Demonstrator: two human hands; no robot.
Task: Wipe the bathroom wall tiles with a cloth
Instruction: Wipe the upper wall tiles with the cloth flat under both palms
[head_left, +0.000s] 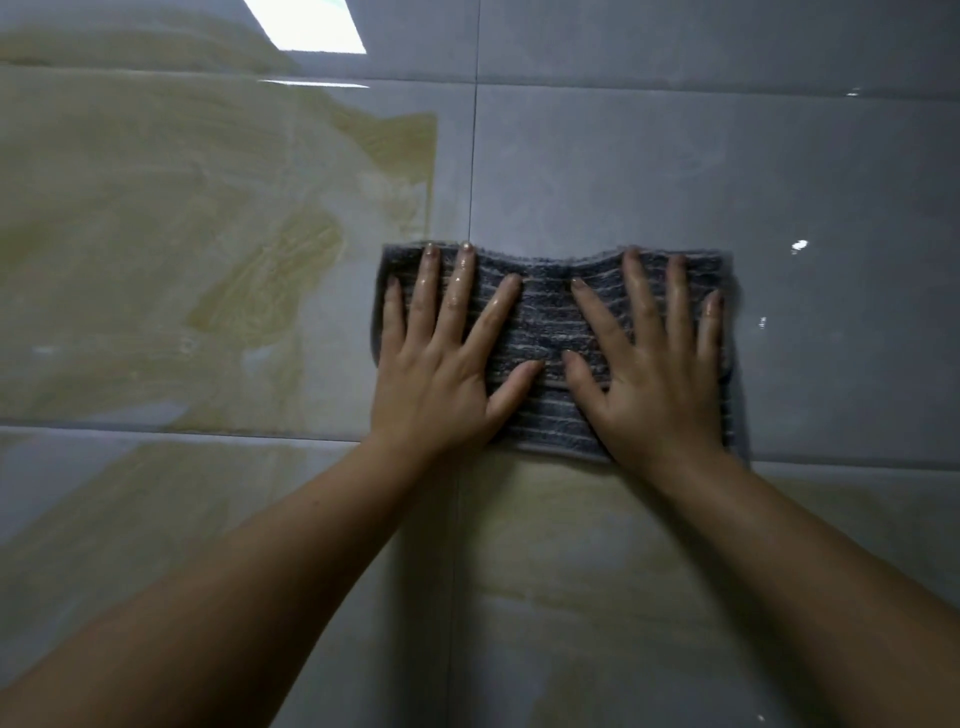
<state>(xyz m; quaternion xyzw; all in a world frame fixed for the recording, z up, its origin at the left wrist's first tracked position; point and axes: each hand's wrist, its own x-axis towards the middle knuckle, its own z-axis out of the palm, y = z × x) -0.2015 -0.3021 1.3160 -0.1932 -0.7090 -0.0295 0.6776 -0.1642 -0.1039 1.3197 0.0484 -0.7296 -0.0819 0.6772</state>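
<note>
Head view: left hand (441, 384) and right hand (654, 384), fingers spread flat, press a grey cloth (545, 332) against the wall tiles (727, 166).

Bright white patch of light (306, 23) at top left, shaped like slanted box. Thin bright streak (311, 83) just under it. Small white glint (799, 245) at right. Tiny glint (762, 322) lower down, near it. Another small glint (852, 93) up high at right. Yellow-brown smear (171, 249) spread over left side, more smear (597, 530) at bottom middle.
</note>
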